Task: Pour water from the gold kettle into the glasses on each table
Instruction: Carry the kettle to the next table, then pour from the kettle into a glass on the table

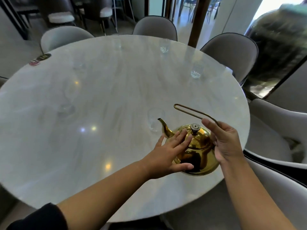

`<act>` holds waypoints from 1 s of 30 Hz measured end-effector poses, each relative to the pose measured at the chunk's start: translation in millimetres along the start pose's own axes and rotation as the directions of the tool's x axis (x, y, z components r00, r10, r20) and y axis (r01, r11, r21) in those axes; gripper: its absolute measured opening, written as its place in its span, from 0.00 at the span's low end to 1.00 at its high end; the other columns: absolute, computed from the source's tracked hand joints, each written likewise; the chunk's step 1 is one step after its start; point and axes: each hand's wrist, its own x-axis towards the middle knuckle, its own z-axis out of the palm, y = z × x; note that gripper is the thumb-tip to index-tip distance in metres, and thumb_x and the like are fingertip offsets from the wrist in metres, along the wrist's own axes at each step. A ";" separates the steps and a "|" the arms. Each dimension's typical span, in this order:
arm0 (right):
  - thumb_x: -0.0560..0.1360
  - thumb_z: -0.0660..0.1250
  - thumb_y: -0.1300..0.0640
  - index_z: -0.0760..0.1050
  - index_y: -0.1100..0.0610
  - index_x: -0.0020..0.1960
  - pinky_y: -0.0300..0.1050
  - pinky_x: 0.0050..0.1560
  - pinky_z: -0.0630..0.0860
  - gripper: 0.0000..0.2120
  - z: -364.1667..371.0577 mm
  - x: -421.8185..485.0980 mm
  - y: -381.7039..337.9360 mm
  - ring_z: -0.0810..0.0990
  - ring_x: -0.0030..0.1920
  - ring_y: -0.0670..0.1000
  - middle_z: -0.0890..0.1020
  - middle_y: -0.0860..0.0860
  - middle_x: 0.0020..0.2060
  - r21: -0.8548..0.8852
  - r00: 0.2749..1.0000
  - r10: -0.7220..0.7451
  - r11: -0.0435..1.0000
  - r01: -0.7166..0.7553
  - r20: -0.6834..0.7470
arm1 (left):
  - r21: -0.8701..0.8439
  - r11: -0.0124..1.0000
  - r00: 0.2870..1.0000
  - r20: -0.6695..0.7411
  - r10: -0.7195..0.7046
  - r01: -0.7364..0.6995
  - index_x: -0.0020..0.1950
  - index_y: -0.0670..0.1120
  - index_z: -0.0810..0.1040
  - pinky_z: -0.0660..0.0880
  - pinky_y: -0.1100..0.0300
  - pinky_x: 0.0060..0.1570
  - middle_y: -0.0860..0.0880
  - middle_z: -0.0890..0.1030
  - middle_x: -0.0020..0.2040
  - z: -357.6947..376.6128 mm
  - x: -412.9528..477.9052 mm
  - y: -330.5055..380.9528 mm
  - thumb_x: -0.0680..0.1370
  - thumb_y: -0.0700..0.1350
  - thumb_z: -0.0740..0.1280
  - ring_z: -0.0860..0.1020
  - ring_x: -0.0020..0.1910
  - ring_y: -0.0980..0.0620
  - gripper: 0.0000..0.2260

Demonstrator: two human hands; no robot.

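Step in hand, as I read it from my station: readying a pour at this table, with nothing tilted yet. The gold kettle [197, 151] sits by the near-right edge of the table [99, 146], its spout aimed left and far at the nearest glass [155, 121], which stands just beyond the tip. My left hand [167, 151] lies flat against the kettle's side, fingers straight — steadying, not gripping. My right hand [227, 143] has its fingers curled round the rear of the wire handle [187, 110]. The nearest glass looks empty, though blur leaves me unsure. The other glasses [196, 72] ring the far side, well apart. Next I would lift by the handle and bring the spout over the rim — then tilt slowly.
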 end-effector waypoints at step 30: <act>0.60 0.79 0.47 0.64 0.58 0.26 0.45 0.33 0.69 0.25 62.2 61.9 -10.8 0.62 0.26 0.50 0.64 0.51 0.22 -0.607 0.982 -0.189 0.779 0.160 0.017 | -0.207 0.977 0.995 0.074 0.062 -0.045 0.71 0.61 0.31 0.31 0.49 0.69 0.58 0.30 0.73 -18.1 37.7 -57.5 0.79 0.60 0.55 0.43 0.71 0.63 0.33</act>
